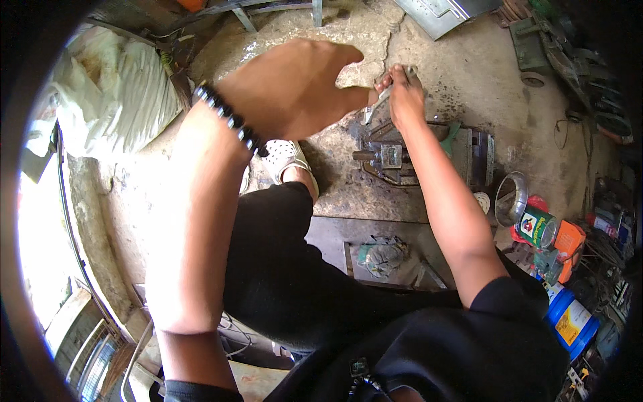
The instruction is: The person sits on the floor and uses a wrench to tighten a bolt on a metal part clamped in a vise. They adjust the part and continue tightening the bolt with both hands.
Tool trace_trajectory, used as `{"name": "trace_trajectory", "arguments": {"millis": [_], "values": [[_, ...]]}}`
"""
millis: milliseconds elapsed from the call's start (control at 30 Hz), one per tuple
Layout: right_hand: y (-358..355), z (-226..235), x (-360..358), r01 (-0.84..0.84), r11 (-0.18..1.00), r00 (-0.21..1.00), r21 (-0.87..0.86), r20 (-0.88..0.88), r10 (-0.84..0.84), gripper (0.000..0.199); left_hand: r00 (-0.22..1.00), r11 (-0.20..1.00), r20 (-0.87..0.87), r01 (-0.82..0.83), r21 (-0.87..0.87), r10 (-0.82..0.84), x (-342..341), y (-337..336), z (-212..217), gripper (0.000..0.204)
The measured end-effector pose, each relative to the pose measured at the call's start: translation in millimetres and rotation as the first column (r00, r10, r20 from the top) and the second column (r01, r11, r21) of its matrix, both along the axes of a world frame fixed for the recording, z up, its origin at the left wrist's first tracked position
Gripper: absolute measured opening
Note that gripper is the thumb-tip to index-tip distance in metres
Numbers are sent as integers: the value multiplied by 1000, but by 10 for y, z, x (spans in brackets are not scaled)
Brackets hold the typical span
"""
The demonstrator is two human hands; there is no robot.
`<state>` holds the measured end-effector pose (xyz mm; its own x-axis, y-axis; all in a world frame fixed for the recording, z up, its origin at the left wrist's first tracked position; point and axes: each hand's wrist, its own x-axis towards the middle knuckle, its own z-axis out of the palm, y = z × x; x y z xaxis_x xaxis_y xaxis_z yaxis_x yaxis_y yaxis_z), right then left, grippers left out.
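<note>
My left hand (295,84), with a dark beaded bracelet (231,120) at the wrist, reaches across the upper middle. Its thumb and a finger are stretched apart, and it appears to hold nothing. The left thumb tip comes close to the fingers of my right hand (406,100); I cannot tell whether they touch. My right hand is closed round a slim silvery metal tool (370,115), tilted, with its kind mostly hidden by the fingers. Below that hand, a low dark metal frame (375,175) with a short pipe stub lies on the floor, partly covered by my right forearm.
A green tool (451,139) rests on the frame. White sheeting (120,94) is heaped at left. On the right are a metal ring-shaped bowl (512,199), a green can (536,226), an orange container (568,241) and a blue bucket (573,325). A metal panel (439,15) lies at the top.
</note>
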<state>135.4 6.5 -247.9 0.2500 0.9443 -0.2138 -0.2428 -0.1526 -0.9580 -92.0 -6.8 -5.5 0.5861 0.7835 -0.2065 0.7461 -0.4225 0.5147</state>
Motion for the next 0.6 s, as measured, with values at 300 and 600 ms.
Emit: {"name": "trace_trajectory", "arguments": {"millis": [300,600], "values": [[-1745,160,-175,-93,979,956,-179,258,138,23,994,994,-93,64,84,-56,137,-15,-30,58],[-1754,-241,-382,-118,976,883,185,469,18,16,997,995,-23,71,64,-70,121,-45,-7,57]]}}
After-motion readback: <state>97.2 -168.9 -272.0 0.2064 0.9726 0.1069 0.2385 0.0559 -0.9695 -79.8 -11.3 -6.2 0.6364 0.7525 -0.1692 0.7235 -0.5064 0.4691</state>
